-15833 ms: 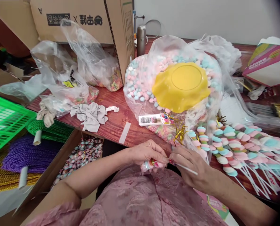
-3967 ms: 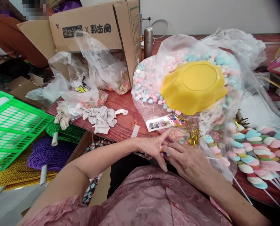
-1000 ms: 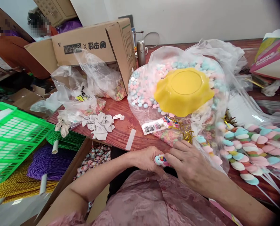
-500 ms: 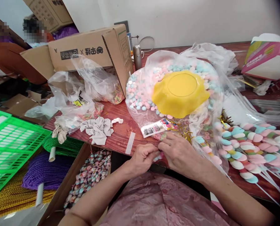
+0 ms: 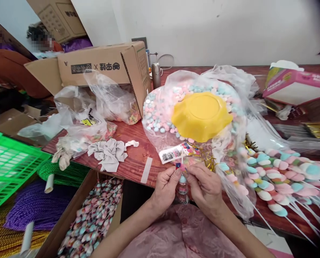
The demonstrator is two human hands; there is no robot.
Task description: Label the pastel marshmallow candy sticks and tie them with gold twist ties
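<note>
Between my hands a wrapped marshmallow skewer [image 5: 182,190] hangs upright, its white stick [image 5: 182,154] pointing up. My left hand [image 5: 165,184] is closed in a pinch at its neck, where a small dark blue piece [image 5: 178,165] shows by the thumb. From the other side, my right hand [image 5: 205,182] pinches at the same neck, near a bit of pink. The fingertips cover part of the tie there. Just beyond my hands lies a white printed packet [image 5: 172,153], with gold tinsel ties [image 5: 209,163] to its right.
An upturned yellow bowl [image 5: 203,114] rests on a clear bag of pastel marshmallows [image 5: 157,116]. Finished marshmallow skewers [image 5: 279,173] are piled at right. A carton [image 5: 100,66], plastic bags and grey cloth [image 5: 110,154] are at left. Below stands a box of skewers [image 5: 92,215]. A person [image 5: 17,71] is far left.
My hands have turned upward, and the white stick and wrapped skewer between them now show clearly. The view has shifted slightly, so the table things sit lower.
</note>
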